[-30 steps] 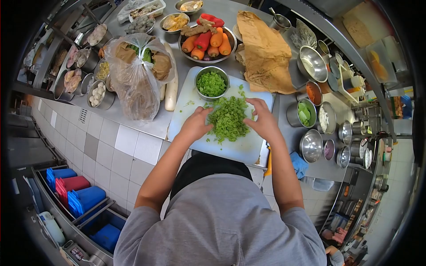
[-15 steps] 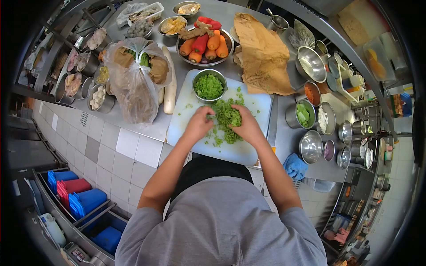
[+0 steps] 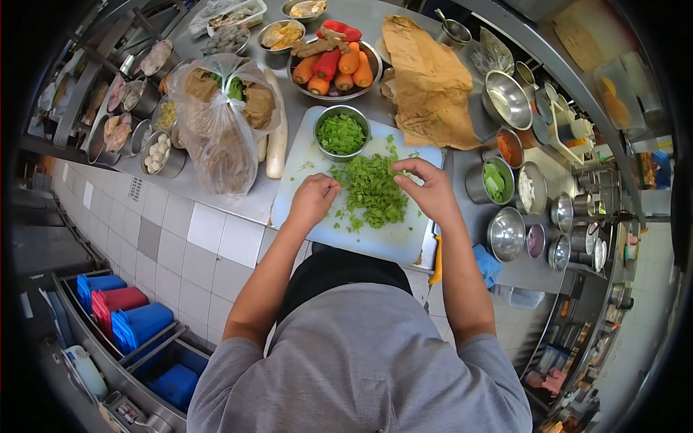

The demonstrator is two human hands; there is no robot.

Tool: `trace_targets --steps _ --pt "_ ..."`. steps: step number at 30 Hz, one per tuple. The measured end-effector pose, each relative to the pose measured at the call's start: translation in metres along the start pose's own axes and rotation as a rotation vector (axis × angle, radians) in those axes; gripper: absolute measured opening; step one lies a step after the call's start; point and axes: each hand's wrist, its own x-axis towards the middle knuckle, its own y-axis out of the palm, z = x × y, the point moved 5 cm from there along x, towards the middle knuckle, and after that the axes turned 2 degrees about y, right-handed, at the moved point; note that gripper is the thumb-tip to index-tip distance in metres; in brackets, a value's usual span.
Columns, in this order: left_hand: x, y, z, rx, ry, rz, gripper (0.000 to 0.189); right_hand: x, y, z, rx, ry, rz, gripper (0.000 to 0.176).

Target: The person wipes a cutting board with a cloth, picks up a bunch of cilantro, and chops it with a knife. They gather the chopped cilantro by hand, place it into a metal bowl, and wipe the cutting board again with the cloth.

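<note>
A loose pile of chopped leafy green herbs (image 3: 372, 191) lies on a white cutting board (image 3: 296, 216). Just left of the pile is my left hand (image 3: 315, 198), its fingers curled and pinched together; whatever may be between them is too small to make out. My right hand (image 3: 429, 190) hovers at the pile's right edge, thumb and fingers apart, holding nothing visible. Behind the herbs, a round steel bowl (image 3: 342, 136) filled with chopped greens stands on the board. Small green bits are scattered around the pile.
An orange handle (image 3: 437, 260) shows beside the board's right edge. Behind the board stand a colander of carrots and red peppers (image 3: 336, 71) and brown paper (image 3: 432, 86). To the left are a white radish (image 3: 277, 137) and a tied plastic bag (image 3: 220, 137); steel bowls (image 3: 506, 234) crowd the right.
Both hands have drawn outward from the herbs, the left to the left and the right to the right. The pile now lies looser and more spread, and the orange handle has come into view.
</note>
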Motion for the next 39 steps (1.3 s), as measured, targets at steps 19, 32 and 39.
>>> trace_targets --steps 19,32,39 --pt "0.045 0.052 -0.035 0.146 0.096 0.388 0.054 -0.076 0.03 -0.094 -0.572 0.352 0.024 0.062" --pt "-0.03 0.012 -0.041 0.314 -0.08 0.388 0.092 -0.046 0.011 -0.076 -0.579 0.091 -0.07 0.082" --pt "0.015 0.062 -0.016 0.127 0.033 0.274 0.082 -0.01 0.059 -0.083 -0.527 0.206 0.178 0.08"
